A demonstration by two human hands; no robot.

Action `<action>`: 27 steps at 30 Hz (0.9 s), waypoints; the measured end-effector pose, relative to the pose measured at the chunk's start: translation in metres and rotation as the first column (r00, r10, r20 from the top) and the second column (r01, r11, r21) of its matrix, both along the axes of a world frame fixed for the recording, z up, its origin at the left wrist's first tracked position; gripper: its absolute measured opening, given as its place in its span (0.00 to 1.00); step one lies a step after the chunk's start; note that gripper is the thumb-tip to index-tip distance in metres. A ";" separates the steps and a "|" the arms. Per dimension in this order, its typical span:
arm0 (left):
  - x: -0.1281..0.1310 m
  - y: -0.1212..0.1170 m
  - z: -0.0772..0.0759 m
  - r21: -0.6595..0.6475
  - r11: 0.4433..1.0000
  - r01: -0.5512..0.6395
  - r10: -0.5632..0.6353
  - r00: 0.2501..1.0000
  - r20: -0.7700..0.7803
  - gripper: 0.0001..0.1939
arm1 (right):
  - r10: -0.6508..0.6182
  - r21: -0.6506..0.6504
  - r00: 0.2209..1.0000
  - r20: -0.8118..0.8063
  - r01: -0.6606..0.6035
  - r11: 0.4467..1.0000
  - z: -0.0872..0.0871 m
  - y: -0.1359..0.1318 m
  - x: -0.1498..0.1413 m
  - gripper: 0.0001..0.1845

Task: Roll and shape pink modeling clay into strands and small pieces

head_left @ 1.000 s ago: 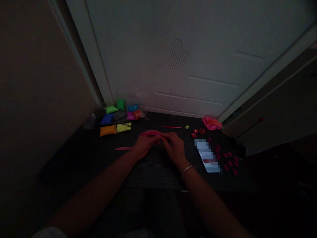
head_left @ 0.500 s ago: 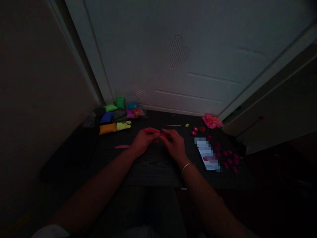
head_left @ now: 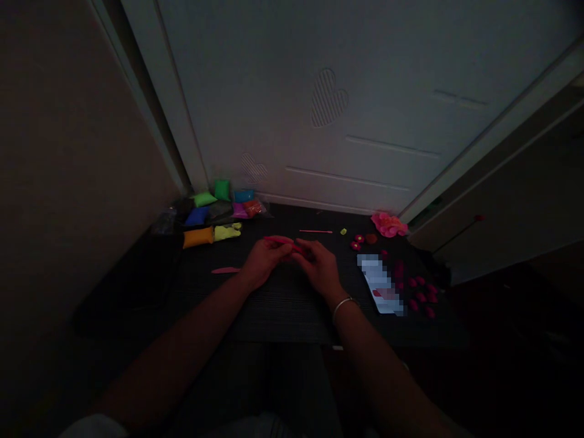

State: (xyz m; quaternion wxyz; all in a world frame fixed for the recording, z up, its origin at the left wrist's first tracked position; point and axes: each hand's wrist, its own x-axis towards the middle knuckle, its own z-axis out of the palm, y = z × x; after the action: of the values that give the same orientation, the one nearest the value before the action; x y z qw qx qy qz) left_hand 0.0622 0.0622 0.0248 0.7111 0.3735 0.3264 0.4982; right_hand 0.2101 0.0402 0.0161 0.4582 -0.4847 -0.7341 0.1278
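Note:
Above the middle of the dark table, my left hand [head_left: 265,263] and my right hand [head_left: 320,266] are close together, fingers closed. Between them they pinch a thin, slightly curved pinkish-red strip of modelling clay [head_left: 297,248]. Fingers cover part of it, and the dim light blurs its outline. A pink flat modelling tool [head_left: 225,270] lies just left of my left wrist. Beyond the hands rests a slender pink stick tool [head_left: 316,231].
Coloured clay packets [head_left: 198,236] lie at the back left. On the right are a phone [head_left: 379,283], several dark pink clay pieces [head_left: 420,297], small clay flowers [head_left: 359,238], a yellow-green bit [head_left: 344,232] and a ruffled pink flower [head_left: 389,224]. A white panel [head_left: 274,109] rises behind the table [head_left: 283,316].
Both hands have stayed in nearly the same place with the strip. The right hand has shifted very slightly left, and a little more of the strip shows between the fingers.

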 end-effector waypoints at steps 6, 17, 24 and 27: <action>-0.002 0.001 0.002 -0.092 0.996 0.003 0.002 0.998 0.063 0.10 | -0.010 0.070 1.000 -0.017 0.011 0.998 0.000 0.000 0.002 0.08; 0.000 0.000 -0.002 -0.148 0.989 -0.012 0.023 0.997 0.069 0.12 | 0.125 0.089 0.990 0.059 -0.130 0.988 -0.001 -0.002 0.002 0.13; -0.001 -0.001 -0.003 -0.133 0.991 0.030 -0.020 0.997 0.072 0.18 | 0.137 0.064 0.991 -0.006 -0.137 0.989 0.003 -0.003 0.002 0.08; -0.001 -0.001 -0.003 -0.135 0.990 0.038 -0.028 0.997 0.078 0.19 | 0.163 0.042 0.986 -0.036 -0.161 0.986 0.006 -0.003 0.001 0.08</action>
State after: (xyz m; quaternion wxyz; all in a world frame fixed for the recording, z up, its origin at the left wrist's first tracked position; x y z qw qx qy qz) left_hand 0.0607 0.0616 0.0220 0.7550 0.3102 0.3262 0.4769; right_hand 0.2113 0.0369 0.0220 0.4700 -0.4118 -0.7641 0.1601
